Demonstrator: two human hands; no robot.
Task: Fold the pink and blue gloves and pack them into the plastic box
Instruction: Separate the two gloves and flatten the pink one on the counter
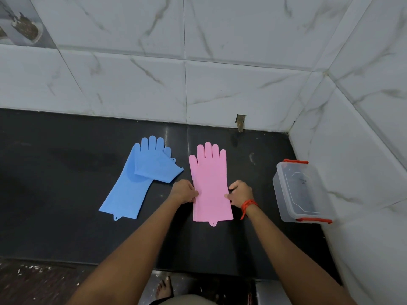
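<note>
Black tabletop (66,183), marble tiles (132,84) behind. We pinch the pink gloves (210,172) by both sides, left hand (184,191) and right hand (241,193). Blue gloves (132,183) lie left; plastic box (284,201) at right edge.

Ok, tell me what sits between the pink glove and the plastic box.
Nothing visible: only bare dark counter lies between the pink glove and the plastic box. The right hand grips the glove's box-side edge. Whether the box is open is unclear.

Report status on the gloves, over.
Left hand, right hand pinch pink glove by side edges. Glove flat, unfolded. Blue gloves left, plastic box right; nothing in the way.
</note>
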